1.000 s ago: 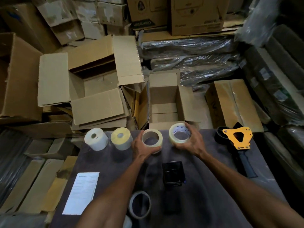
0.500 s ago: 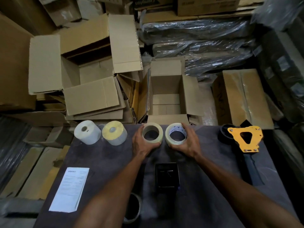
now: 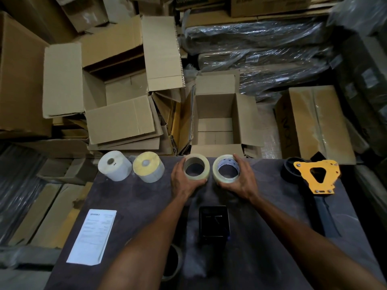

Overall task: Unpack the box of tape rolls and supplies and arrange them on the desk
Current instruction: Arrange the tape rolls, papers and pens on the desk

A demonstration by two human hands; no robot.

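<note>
Two clear tape rolls lie flat side by side at the far edge of the dark desk [image 3: 261,237]. My left hand [image 3: 182,181] wraps the left tape roll [image 3: 206,168] from its left side. My right hand [image 3: 243,181] cups the right tape roll [image 3: 216,170], which has a printed core. Left of them stand a white label roll [image 3: 114,165] and a yellow-topped label roll [image 3: 148,166]. Beyond the desk edge sits the small open cardboard box [image 3: 215,114], with nothing visible inside.
A yellow and black tape dispenser [image 3: 316,176] lies at the desk's right. A black rectangular object [image 3: 213,222] sits between my forearms, a printed sheet [image 3: 92,235] at the left, another tape roll [image 3: 173,262] partly under my left arm. Cardboard boxes and wrapped bundles crowd the floor behind.
Both hands slid their tape rolls slightly so they now sit level, side by side. The camera tilted down and closer over the desk.
</note>
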